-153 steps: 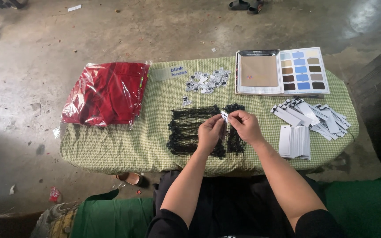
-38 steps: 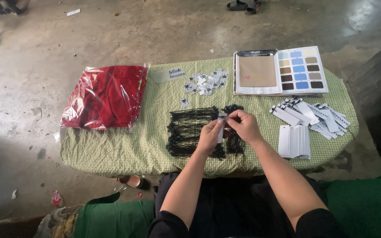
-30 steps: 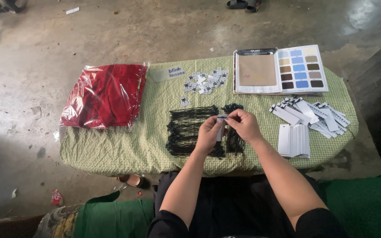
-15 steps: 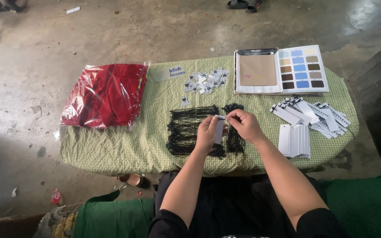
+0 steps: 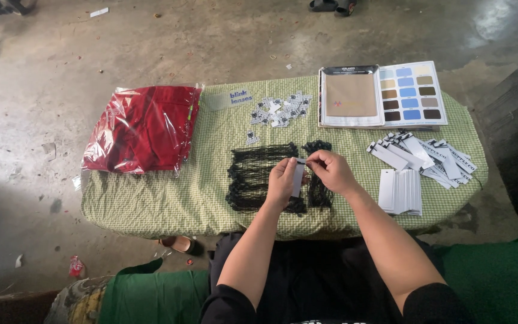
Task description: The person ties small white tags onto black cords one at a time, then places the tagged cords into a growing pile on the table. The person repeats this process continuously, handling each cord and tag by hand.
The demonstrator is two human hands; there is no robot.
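My left hand (image 5: 281, 182) holds a narrow white paper tag (image 5: 297, 177) upright over a pile of black strings (image 5: 254, 176) on the green checked tablecloth (image 5: 169, 198). My right hand (image 5: 331, 170) pinches the top end of that same tag, fingers closed at its upper edge. A smaller clump of black strings (image 5: 319, 193) lies under and between both hands. A neat stack of white tags (image 5: 400, 191) sits to the right of my right forearm.
A red garment in clear plastic (image 5: 142, 127) hangs over the table's left end. Small printed stickers (image 5: 279, 110) lie at the back middle, a fabric swatch book (image 5: 382, 95) at the back right, loose tags with black ends (image 5: 422, 153) on the right. Concrete floor surrounds the table.
Both hands stay over the black strings. The white tag now hangs longer and more upright between the fingers, and my right hand has shifted slightly to its top end.
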